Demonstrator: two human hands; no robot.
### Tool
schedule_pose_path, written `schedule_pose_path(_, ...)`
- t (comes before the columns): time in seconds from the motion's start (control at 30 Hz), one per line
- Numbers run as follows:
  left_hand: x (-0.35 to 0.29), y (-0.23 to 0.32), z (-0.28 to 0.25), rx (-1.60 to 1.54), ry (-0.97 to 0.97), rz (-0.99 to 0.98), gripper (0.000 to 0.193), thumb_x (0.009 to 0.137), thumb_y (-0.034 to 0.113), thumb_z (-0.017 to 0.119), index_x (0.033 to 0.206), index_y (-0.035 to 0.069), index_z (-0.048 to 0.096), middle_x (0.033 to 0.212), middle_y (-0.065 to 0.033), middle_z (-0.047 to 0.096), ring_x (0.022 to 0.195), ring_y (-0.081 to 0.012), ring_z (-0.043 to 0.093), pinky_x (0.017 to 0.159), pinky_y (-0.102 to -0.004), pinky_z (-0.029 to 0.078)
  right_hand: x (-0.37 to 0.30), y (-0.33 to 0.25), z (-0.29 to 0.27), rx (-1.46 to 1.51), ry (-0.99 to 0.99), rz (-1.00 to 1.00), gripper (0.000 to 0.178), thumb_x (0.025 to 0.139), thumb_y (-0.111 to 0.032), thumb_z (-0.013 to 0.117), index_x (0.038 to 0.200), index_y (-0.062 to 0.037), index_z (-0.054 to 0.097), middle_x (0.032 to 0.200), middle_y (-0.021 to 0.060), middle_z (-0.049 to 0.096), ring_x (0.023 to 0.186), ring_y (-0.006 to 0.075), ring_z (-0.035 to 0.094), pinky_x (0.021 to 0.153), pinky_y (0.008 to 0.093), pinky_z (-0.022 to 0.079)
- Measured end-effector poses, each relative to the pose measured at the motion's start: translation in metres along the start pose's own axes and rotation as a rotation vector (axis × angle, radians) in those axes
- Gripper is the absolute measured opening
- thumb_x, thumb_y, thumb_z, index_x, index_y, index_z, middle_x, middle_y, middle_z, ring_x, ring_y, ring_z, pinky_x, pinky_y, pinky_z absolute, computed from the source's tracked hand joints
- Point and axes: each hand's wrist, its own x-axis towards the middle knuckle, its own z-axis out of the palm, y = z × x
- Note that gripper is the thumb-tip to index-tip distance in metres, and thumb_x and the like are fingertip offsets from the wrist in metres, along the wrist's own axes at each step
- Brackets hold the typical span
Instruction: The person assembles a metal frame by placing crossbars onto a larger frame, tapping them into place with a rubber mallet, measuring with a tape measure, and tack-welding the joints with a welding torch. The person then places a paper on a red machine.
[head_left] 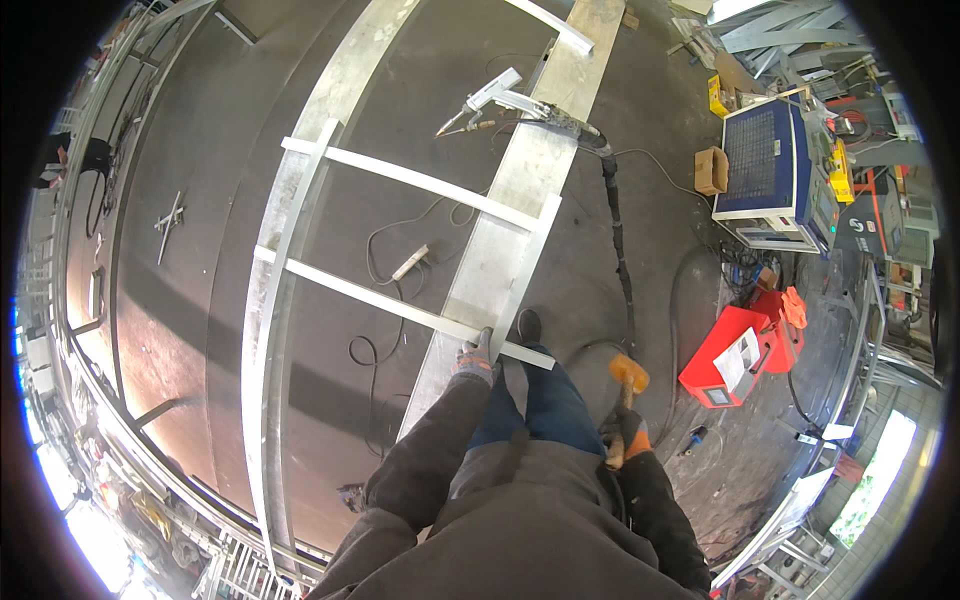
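Observation:
A pale metal frame of two side bars and two cross bars lies over two long, wide metal beams. My left hand point(475, 362), in a grey and orange glove, grips the nearer cross bar point(370, 294) where it meets the right side bar point(528, 275). Its fingers show only in part. Low at my right side, my gloved right hand point(632, 436) is closed round the handle of a mallet point(629, 374) with a yellow-orange head pointing up and away from me. The right beam point(510, 180) runs under the frame beside my legs.
A welding torch point(500, 95) rests on the right beam, its black hose point(615, 215) trailing to the floor. A power strip point(408, 262) and loose cables lie between the beams. A blue-and-white machine point(765, 165), a cardboard box point(711, 171) and a red machine point(728, 358) stand to the right.

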Motion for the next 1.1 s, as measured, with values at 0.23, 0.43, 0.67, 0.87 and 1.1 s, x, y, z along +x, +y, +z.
schedule_pose_path(0.23, 0.004, -0.006, -0.009, -0.061, 0.065, -0.014, 0.093, 0.087, 0.035, 0.075, 0.161, 0.035, 0.018, 0.148, -0.0248, 0.044, 0.131, -0.0438, 0.052, 0.103, -0.0515, 0.050, 0.015, 0.023, 0.013, -0.150, -0.247, 0.097, 0.027, 0.094, -0.028, 0.065, 0.105, -0.0056, 0.056, 0.076, 0.0068, 0.058, 0.058, 0.0178, 0.056, 0.048, 0.0324, 0.046)
schedule_pose_path(0.43, 0.001, -0.006, -0.009, 0.022, 0.067, 0.004, 0.091, 0.089, 0.027, 0.072, 0.161, 0.039, 0.017, 0.148, -0.0272, 0.045, 0.125, -0.0416, 0.059, 0.102, -0.0491, 0.050, 0.039, 0.055, -0.032, 0.103, 0.226, -0.057, 0.036, 0.094, -0.033, 0.066, 0.111, -0.0020, 0.060, 0.080, 0.0110, 0.061, 0.064, 0.0220, 0.060, 0.057, 0.0359, 0.050)
schedule_pose_path(0.67, -0.008, -0.003, -0.009, 0.006, 0.070, -0.016, 0.093, 0.090, 0.035, 0.070, 0.163, 0.034, 0.011, 0.156, -0.0312, 0.033, 0.136, -0.0470, 0.047, 0.109, -0.0539, 0.045, 0.010, 0.031, 0.036, -0.103, -0.407, 0.059, 0.029, 0.095, -0.028, 0.064, 0.110, -0.0046, 0.058, 0.084, 0.0085, 0.061, 0.062, 0.0195, 0.057, 0.056, 0.0346, 0.049)
schedule_pose_path(0.87, -0.011, -0.023, -0.007, -0.065, 0.125, 0.138, 0.096, 0.091, 0.040, 0.070, 0.164, 0.026, 0.009, 0.147, -0.0292, 0.042, 0.132, -0.0481, 0.049, 0.109, -0.0540, 0.044, 0.003, 0.010, 0.009, -0.014, -0.065, 0.083, 0.032, 0.092, -0.026, 0.065, 0.108, 0.0013, 0.058, 0.080, 0.0137, 0.063, 0.063, 0.0229, 0.062, 0.054, 0.0361, 0.050)
schedule_pose_path(1.1, -0.098, -0.107, 0.068, -0.374, 0.400, 0.236, 0.083, 0.091, 0.048, 0.066, 0.158, 0.019, 0.026, 0.146, -0.0218, 0.043, 0.131, -0.0458, 0.046, 0.109, -0.0535, 0.042, -0.021, -0.040, 0.052, -0.571, 0.018, -0.452, 0.028, 0.092, -0.020, 0.066, 0.114, -0.0061, 0.055, 0.083, 0.0102, 0.062, 0.067, 0.0187, 0.061, 0.061, 0.0314, 0.053)
